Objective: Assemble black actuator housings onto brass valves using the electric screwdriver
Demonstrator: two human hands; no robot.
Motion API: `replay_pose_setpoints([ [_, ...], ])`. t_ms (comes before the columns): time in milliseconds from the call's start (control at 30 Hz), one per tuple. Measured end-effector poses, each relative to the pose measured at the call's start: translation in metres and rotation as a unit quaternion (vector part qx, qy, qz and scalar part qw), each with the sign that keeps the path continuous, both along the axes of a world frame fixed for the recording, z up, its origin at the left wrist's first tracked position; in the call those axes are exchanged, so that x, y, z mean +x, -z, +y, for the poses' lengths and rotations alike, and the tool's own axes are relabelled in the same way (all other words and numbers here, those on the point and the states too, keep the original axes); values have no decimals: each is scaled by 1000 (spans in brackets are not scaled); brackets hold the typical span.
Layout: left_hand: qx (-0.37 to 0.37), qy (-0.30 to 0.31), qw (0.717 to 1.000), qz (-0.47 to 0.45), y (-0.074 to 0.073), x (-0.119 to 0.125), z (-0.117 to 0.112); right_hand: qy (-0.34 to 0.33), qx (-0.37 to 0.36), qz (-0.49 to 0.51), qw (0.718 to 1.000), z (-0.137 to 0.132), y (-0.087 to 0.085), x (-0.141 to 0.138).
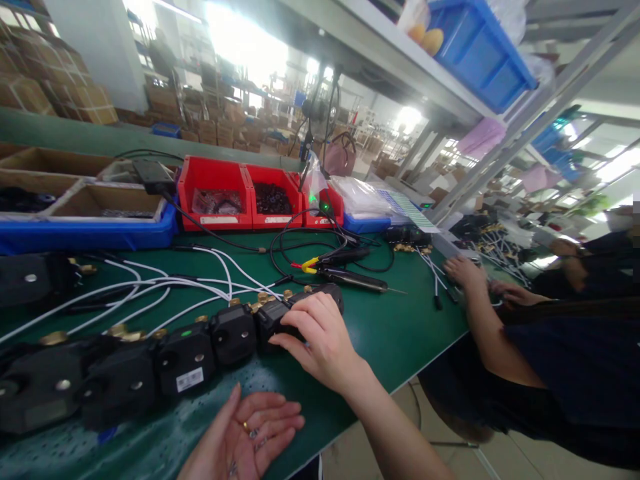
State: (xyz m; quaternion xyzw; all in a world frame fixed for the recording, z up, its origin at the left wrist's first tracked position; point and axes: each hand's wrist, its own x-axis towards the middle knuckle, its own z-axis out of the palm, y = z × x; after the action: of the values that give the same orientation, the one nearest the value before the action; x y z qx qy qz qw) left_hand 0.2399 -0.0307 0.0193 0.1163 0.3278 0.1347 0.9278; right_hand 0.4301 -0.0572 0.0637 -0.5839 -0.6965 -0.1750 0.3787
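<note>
1. Far left: blue tray (90,235) with cardboard boxes (100,200) in it, at the back of the green table (400,327).
2. Row of black modules (185,363) runs from the left edge towards centre, touching end to end. Brass fittings (117,330) sit along their far side and white cables (150,287) trail off to the left. One module has a white label.
3. Red bins (235,193) behind the row; one holds dark small parts, one a clear bag.
4. Left hand (220,447): palm up and open, fingers loosely cupped, just off the table's near edge. Small loose parts (250,430) lie in the palm, one brass-coloured, the rest silvery. Too small to identify.
5. Right hand (320,340): fingers curled over the end module (273,320) at the right end of the row. Can't tell if it's pinching or just resting there.
6. Progress, my read: hand is at the last unit in the row and the palm isn't empty, so not finished. Can't see which modules already have their parts.
7. Right of the hands: dark probe tools (350,277) with black leads, lying idle.
8. Far right: a co-worker's hand (465,273) on the table edge, well apart from the row.
</note>
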Motion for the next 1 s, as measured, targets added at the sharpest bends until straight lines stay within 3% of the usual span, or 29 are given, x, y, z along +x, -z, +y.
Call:
replay_pose_setpoints([
  [567,-1,4,1000,-1,2,0,1,15,-36,-11,999,6,-9,13],
  [700,7,-7,1000,-1,1,0,-1,15,2,10,1000,-9,-20,-5],
  [767,7,-17,1000,-1,3,-1,-2,-16,-27,24,999,-22,-21,-25],
  [867,8,-49,999,4,7,-3,-3,-72,-130,-49,988,-38,-7,-57],
  [1000,-3,-49,999,22,6,-3,-6,-40,-168,-148,974,-47,31,-83],
])
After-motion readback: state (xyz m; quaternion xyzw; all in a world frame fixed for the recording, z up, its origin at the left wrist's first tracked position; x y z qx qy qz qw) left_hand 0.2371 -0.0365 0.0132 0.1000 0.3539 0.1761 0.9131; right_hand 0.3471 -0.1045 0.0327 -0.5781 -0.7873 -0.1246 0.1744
